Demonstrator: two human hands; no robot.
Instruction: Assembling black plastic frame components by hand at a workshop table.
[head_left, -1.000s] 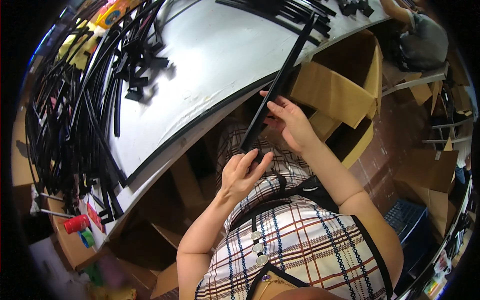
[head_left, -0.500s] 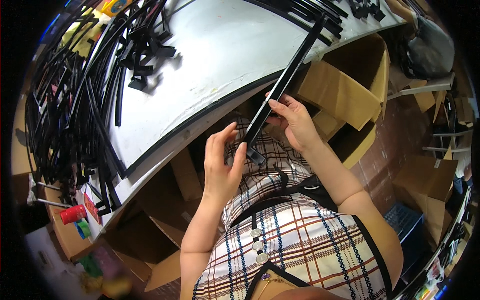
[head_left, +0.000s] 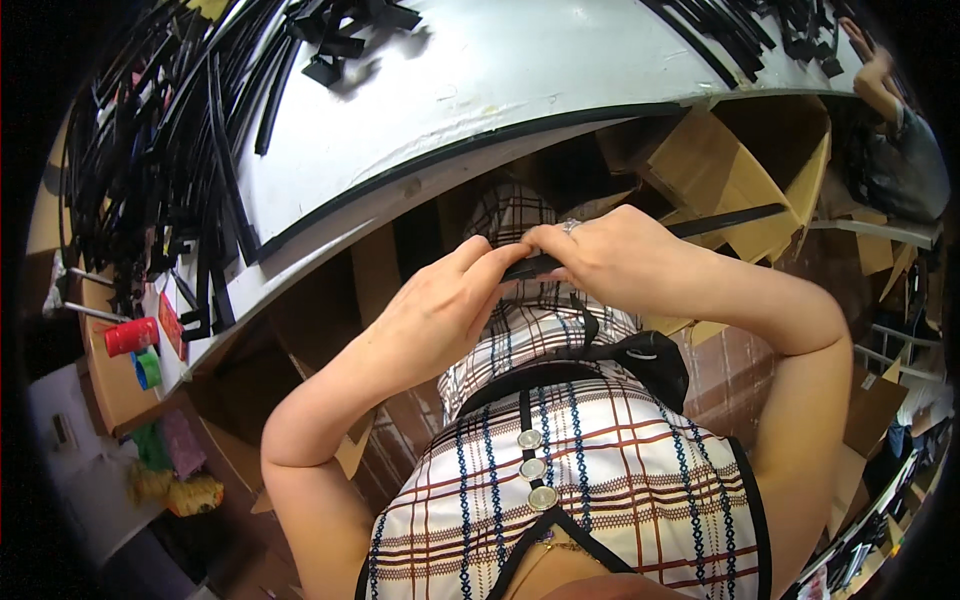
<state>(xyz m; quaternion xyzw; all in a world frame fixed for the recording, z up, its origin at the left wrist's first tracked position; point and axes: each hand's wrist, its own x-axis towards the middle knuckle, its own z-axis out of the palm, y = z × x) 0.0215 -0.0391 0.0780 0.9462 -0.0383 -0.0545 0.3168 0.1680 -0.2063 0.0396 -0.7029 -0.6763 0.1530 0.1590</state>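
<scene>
A long, narrow black strip [head_left: 735,218] lies nearly level in front of my body, its far end reaching out to the right past my forearm. My right hand [head_left: 612,262] is wrapped over it, palm down, thumb underneath. At the strip's near end, my left hand [head_left: 432,302] pinches with its fingertips touching those of my right hand. Between the two hands a short dark piece of the strip shows; the end itself is mostly covered by my fingers.
A white table [head_left: 440,90] with a black edge stands ahead. Black strips [head_left: 150,150] pile up at its left, more black strips [head_left: 720,35] lie at the far right. An open cardboard box [head_left: 725,165] sits below. A red can [head_left: 131,336] is at left; another person's hand [head_left: 876,82] shows at far right.
The strip has swung from steeply slanted to nearly level. My left hand has closed on its near end, and my right hand has turned palm down beside it. The view has shifted.
</scene>
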